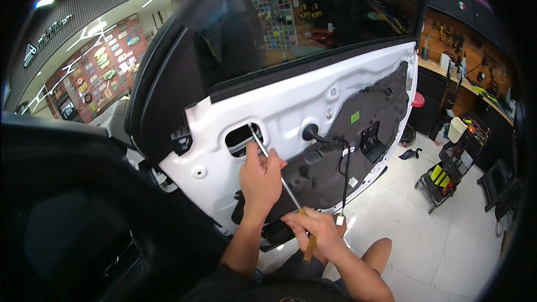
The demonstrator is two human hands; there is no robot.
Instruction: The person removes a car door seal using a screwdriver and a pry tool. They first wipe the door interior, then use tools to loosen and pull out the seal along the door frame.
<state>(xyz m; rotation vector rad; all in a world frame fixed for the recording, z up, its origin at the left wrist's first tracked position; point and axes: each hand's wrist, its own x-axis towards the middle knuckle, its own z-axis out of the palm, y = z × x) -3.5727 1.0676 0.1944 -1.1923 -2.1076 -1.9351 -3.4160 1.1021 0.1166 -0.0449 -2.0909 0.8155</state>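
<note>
Long thin steel screwdriver (279, 176), shaft slanting up into an oblong opening (241, 137) in the bare white metal car door (279, 106). Right hand (316, 234) clenched round its yellowish handle low down; left hand (260, 179) higher, fingers (253, 154) pinching the shaft near the opening. Beside them, dark felt-like padding (347, 134), black dangling cable (347, 173), tinted window glass above. Beyond, glossy pale floor tiles (447, 235).
</note>
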